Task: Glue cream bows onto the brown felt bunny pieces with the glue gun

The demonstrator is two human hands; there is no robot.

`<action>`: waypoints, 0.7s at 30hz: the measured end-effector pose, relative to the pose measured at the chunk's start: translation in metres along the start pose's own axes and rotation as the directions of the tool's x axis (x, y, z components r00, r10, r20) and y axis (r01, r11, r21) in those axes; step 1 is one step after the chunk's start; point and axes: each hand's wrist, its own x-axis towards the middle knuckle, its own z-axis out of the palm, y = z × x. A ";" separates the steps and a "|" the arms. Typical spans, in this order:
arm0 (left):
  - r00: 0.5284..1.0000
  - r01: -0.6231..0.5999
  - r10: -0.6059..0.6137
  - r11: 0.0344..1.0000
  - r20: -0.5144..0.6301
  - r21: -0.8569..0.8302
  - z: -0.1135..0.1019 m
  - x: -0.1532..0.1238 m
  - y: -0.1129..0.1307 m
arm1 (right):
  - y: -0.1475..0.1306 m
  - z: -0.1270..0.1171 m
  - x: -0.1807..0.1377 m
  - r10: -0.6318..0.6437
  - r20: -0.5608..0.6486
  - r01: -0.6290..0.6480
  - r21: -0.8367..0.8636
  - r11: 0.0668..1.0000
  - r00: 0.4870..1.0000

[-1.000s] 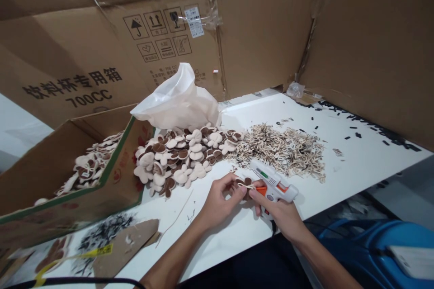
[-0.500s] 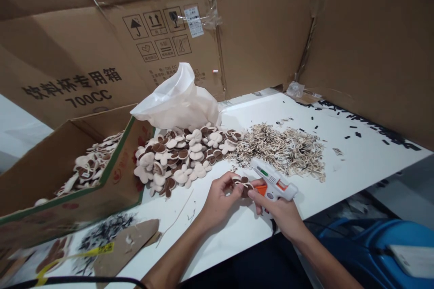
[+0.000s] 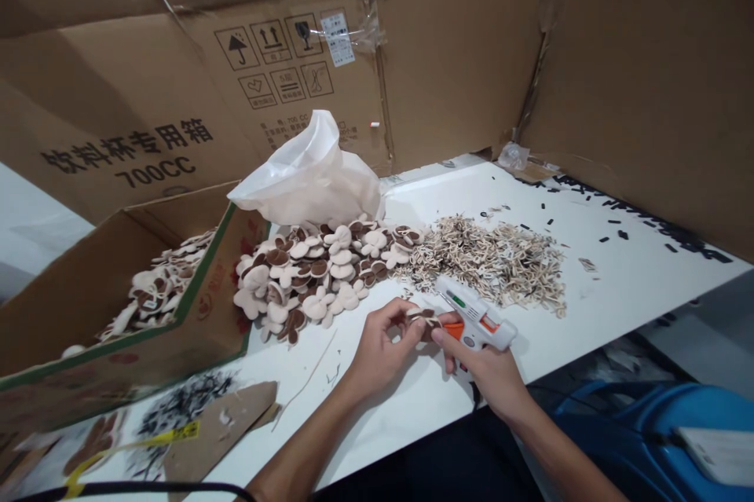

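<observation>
Between the thumb and fingers of my left hand [image 3: 386, 341] is a small brown and cream padded fabric piece [image 3: 425, 319], rabbit-like in outline. My right hand [image 3: 492, 372] is closed around a white and orange hot glue gun [image 3: 486, 321], its orange nozzle end pointing left at the piece. The right thumb and fingertips also meet the piece's right edge. Just beyond my hands lies a heap of similar padded pieces [image 3: 318, 266], cream on one side and brown on the other. To its right spreads a pile of small cream and black loops [image 3: 488, 254].
An open cardboard box [image 3: 206, 302] with more pieces stands at left. A white plastic bag [image 3: 312, 172] sits behind the heap. Tall cardboard panels [image 3: 459, 54] wall in the table [image 3: 594, 313]. Black bits [image 3: 671, 231] lie at far right; a blue object [image 3: 665, 423] is below.
The fabric piece has tilted slightly between my fingers. Both hands and the glue gun stay in nearly the same place.
</observation>
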 end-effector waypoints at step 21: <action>0.912 0.042 -0.165 0.948 -0.376 -0.314 -0.007 0.013 -0.013 | 0.003 -0.005 -0.004 -0.049 0.161 0.035 0.089 0.995 0.986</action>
